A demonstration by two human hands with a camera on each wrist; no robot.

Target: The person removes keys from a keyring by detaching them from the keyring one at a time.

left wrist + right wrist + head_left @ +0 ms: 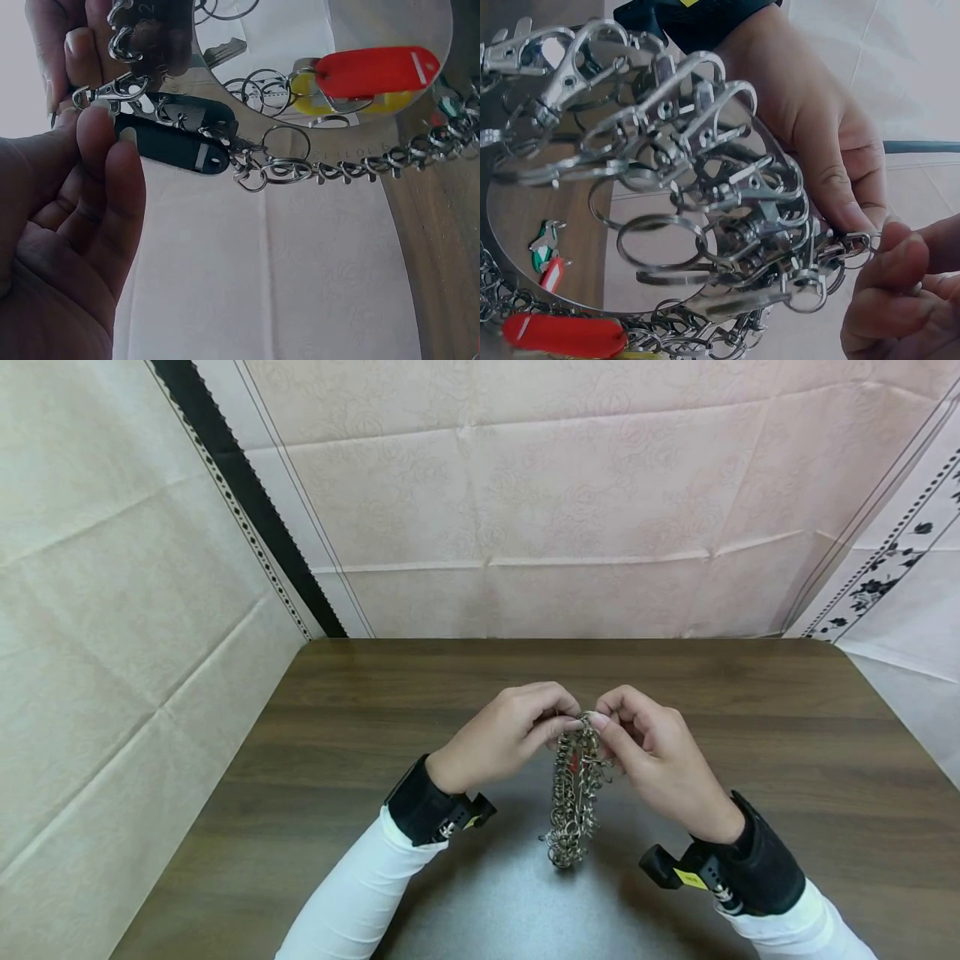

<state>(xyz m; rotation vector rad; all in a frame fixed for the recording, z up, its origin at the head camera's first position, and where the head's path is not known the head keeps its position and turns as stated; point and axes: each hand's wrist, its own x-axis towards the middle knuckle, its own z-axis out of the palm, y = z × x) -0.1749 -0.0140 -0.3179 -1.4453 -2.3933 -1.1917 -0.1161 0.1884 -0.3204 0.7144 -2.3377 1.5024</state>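
Observation:
Both hands meet over the table at the top of a flat metal hoop (442, 45), hung all round with several lobster clasps (667, 112) and split rings (660, 240). The left hand (506, 735) pinches one lobster clasp (120, 94) at the hoop's edge. Close against it, the right hand (660, 760) pinches the end of the same clasp between thumb and fingers. A red key tag (379, 71), a yellow tag (394, 103) and a dark tag (176, 150) hang among the rings. A key (225, 52) shows through the hoop's middle. Overlapping metal partly hides the clasps.
The hoop hangs upright above a brown wooden table (360, 777). Pale patterned cloth (600, 502) covers the walls behind and beside it. Black straps (423, 802) with small cameras sit on both wrists, over white sleeves.

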